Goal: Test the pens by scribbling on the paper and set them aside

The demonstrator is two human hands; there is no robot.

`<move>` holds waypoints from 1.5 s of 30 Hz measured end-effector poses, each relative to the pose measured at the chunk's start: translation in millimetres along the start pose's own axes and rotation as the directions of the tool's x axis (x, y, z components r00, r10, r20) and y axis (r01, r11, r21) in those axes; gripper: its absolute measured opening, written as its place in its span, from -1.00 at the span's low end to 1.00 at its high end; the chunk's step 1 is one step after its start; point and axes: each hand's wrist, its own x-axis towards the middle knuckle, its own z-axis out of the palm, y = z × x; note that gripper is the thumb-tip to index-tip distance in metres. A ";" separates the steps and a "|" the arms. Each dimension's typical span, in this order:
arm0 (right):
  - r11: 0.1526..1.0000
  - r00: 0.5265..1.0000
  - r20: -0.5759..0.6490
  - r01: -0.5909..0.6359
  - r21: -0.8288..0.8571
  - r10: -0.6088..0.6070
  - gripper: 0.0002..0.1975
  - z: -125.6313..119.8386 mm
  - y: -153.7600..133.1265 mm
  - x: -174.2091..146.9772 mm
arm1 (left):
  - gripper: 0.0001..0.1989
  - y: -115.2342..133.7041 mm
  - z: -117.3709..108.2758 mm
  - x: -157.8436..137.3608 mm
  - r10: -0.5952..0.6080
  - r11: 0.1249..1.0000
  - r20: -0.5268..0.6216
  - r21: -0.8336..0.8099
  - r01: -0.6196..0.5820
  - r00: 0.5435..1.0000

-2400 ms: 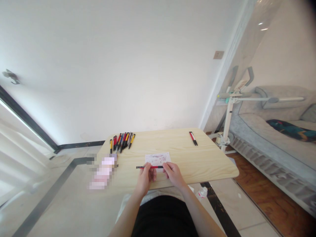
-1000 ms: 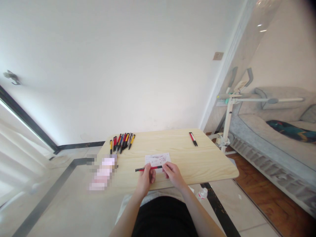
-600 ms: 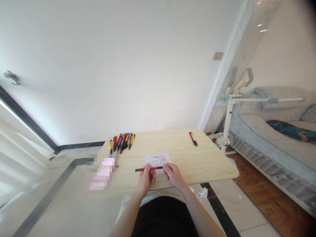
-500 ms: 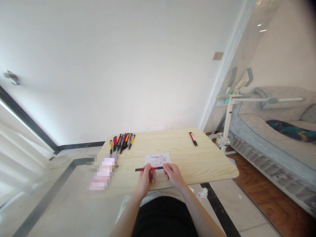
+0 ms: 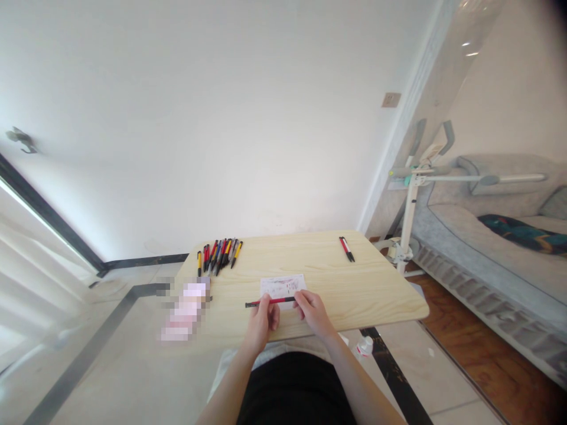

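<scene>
At the left of my view, a heap of pens (image 5: 219, 255) lies on the table (image 5: 358, 295). Next is the left hand (image 5: 262, 319), thumb and fingers pinched together on the pen (image 5: 279, 300), whose black end juts out past them. The pen spans the gap between the hands, across the near part of the paper (image 5: 282, 285), its long axis crosswise. Neither hand is nearer to it: the right hand (image 5: 312, 311) pinches the other end. It looks slim, red between black ends; I can't make out its tip. Farther right, two pens (image 5: 346, 249) lie side by side.
</scene>
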 end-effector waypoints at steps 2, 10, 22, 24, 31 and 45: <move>1.000 1.000 -0.013 0.010 0.021 -0.010 -0.57 -0.5 -0.8 0.3 | -0.61 -0.4 0.1 0.2 0.035 0.999 0.000 -0.032 -0.035 0.999; 0.997 1.000 0.002 0.025 0.078 -0.025 -0.68 -0.1 -3.5 -0.9 | -0.58 0.5 0.3 1.9 -0.005 0.998 -0.035 -0.066 0.003 0.999; 0.996 0.998 0.059 0.015 0.091 -0.021 -0.75 0.3 -3.1 -1.5 | -0.60 1.3 1.7 2.1 -0.011 0.996 -0.040 -0.088 0.008 0.999; 0.996 0.998 0.056 0.020 0.090 -0.025 -0.74 0.6 -4.5 -1.8 | -0.60 0.6 1.2 2.2 -0.004 0.996 -0.041 -0.086 0.000 0.999; 0.999 0.998 0.052 0.031 0.032 -0.033 -0.70 -1.0 -8.7 -2.8 | -0.62 0.4 -0.6 3.1 -0.009 0.991 -0.017 -0.131 0.007 1.000; 0.999 0.999 0.049 -0.010 -0.031 0.011 -0.59 -1.1 -2.6 -2.3 | -0.63 0.5 0.6 3.9 -0.021 0.981 0.002 -0.194 0.021 1.000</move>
